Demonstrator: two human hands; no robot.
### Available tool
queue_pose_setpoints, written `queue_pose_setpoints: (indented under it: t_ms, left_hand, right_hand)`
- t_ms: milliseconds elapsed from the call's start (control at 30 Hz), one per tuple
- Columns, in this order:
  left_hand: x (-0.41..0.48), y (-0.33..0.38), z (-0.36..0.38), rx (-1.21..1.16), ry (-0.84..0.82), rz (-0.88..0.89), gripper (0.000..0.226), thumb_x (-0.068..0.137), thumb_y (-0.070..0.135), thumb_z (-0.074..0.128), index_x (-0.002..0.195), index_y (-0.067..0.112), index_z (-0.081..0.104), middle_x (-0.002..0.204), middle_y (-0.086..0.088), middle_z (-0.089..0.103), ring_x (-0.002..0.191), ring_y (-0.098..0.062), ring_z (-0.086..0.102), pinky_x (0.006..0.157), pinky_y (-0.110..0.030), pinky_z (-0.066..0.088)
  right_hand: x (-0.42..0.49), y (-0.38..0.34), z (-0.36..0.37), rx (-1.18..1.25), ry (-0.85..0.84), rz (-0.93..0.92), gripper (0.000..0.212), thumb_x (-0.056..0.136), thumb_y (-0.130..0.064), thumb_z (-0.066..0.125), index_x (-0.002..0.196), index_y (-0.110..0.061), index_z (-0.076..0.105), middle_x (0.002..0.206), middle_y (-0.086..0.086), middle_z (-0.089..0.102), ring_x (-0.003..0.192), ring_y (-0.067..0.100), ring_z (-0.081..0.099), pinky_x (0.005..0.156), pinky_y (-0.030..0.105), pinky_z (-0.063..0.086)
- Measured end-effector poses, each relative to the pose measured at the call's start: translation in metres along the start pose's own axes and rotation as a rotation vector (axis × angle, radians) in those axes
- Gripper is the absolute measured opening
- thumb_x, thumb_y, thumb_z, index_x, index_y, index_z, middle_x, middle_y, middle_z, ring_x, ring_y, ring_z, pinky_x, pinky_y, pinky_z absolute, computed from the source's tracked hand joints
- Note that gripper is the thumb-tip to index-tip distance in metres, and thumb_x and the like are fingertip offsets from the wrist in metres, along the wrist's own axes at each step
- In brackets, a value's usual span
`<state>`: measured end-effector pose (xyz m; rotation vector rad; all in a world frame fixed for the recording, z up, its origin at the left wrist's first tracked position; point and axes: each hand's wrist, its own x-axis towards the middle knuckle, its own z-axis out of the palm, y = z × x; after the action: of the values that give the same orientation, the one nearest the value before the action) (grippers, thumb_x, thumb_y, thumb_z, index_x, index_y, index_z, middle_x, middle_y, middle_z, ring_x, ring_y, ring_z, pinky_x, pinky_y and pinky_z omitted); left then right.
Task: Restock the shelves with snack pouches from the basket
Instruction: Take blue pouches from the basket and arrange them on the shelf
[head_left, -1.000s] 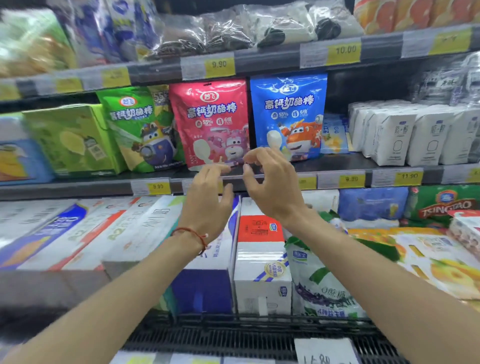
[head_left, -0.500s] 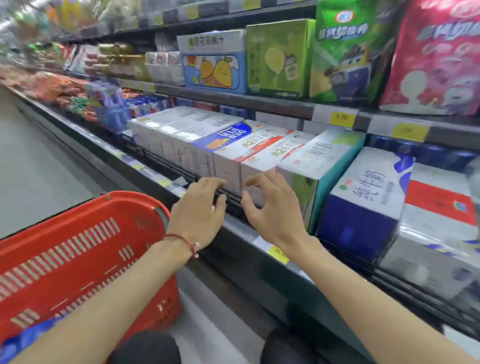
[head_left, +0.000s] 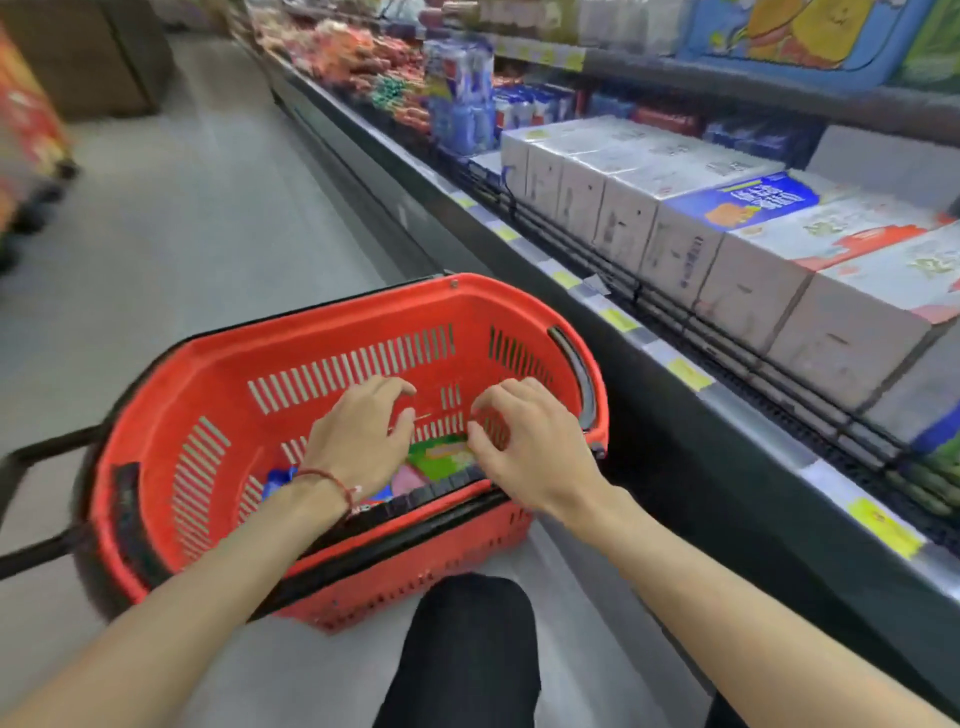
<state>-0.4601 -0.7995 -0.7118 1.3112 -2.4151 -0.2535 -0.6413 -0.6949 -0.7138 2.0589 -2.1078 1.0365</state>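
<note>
1. The fingers (head_left: 387, 388) of the left hand (head_left: 363, 434) are bent like a claw and spread apart. They hold nothing.
2. The fingers (head_left: 501, 397) of the right hand (head_left: 530, 452) are bent the same way and are just as empty. This hand hangs at 3 o'clock of the left one, with a gap between them.
3. In that gap, lower down, lies a flat green snack pouch (head_left: 441, 460). Whether any fingertip touches it cannot be told.
4. A pink pouch (head_left: 408, 480) shows at 7 o'clock of the green one, and a blue pouch (head_left: 278, 479) at 9 o'clock is partly hidden by the left wrist.
5. A thin red cord bracelet (head_left: 332, 478) circles that wrist.
6. All three pouches lie in the bottom of a red slotted plastic shopping basket (head_left: 363, 296), which stands on the pale grey floor (head_left: 182, 218).
7. A black-trousered knee (head_left: 467, 649) shows at 6 o'clock of the basket.
8. At 2 o'clock, a dark shelf edge with yellow price tags (head_left: 644, 343) carries a row of white cartons (head_left: 623, 208).
</note>
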Motion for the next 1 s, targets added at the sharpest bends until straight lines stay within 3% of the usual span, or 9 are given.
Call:
queue_pose_setpoints:
  t_ms: [200,433,600,767,867,1000]
  left_hand:
    - [0.013,-0.105,0.008,0.028,-0.153,-0.124,0.029,0.095,0.034,0.049,0.122,0.030,0.056,0.124,0.008,0.057,0.115,-0.020,0.057,0.091,-0.041,0.050]
    - [0.025,-0.180,0.028,0.055,-0.327,-0.245,0.028,0.093,0.031,0.048,0.119,0.026,0.057,0.118,0.002,0.060,0.113,-0.024,0.058,0.091,-0.040,0.050]
    - [0.038,-0.199,0.054,0.176,-0.547,-0.287,0.029,0.091,0.028,0.046,0.118,0.024,0.056,0.124,-0.005,0.059,0.112,-0.028,0.057,0.089,-0.038,0.049]
    - [0.042,-0.219,0.073,0.247,-0.777,-0.419,0.034,0.089,0.027,0.050,0.121,0.017,0.056,0.126,-0.010,0.059,0.110,-0.030,0.060,0.089,-0.038,0.052]
    - [0.038,-0.231,0.081,0.287,-0.874,-0.511,0.027,0.086,0.021,0.052,0.109,0.009,0.061,0.119,-0.018,0.062,0.102,-0.033,0.063,0.083,-0.035,0.054]
    - [0.031,-0.244,0.100,0.325,-0.998,-0.595,0.029,0.086,0.014,0.052,0.109,0.005,0.066,0.110,-0.016,0.068,0.097,-0.029,0.067,0.071,-0.032,0.052]
  right_hand:
    - [0.046,-0.034,0.063,-0.057,-0.216,-0.008,0.018,0.091,-0.035,0.059,0.098,-0.020,0.067,0.096,-0.005,0.067,0.101,0.020,0.056,0.077,0.040,0.051]
    - [0.096,-0.048,0.127,-0.071,-0.553,0.082,0.022,0.092,-0.036,0.058,0.102,-0.021,0.070,0.107,0.002,0.072,0.104,0.028,0.063,0.083,0.041,0.053]
    - [0.117,-0.029,0.188,-0.061,-0.990,0.190,0.025,0.097,-0.031,0.059,0.112,-0.014,0.070,0.114,0.008,0.070,0.101,0.027,0.063,0.078,0.033,0.046]
    - [0.126,-0.009,0.243,-0.080,-1.200,0.251,0.041,0.102,-0.036,0.056,0.127,-0.005,0.065,0.127,0.014,0.067,0.113,0.032,0.064,0.090,0.040,0.053]
    - [0.123,0.002,0.269,-0.136,-1.290,0.230,0.049,0.104,-0.042,0.052,0.138,-0.007,0.056,0.138,0.011,0.059,0.123,0.032,0.058,0.093,0.036,0.046]
    - [0.114,0.011,0.296,-0.194,-1.419,0.189,0.065,0.105,-0.052,0.044,0.150,-0.005,0.043,0.154,0.010,0.044,0.139,0.031,0.046,0.118,0.042,0.034]
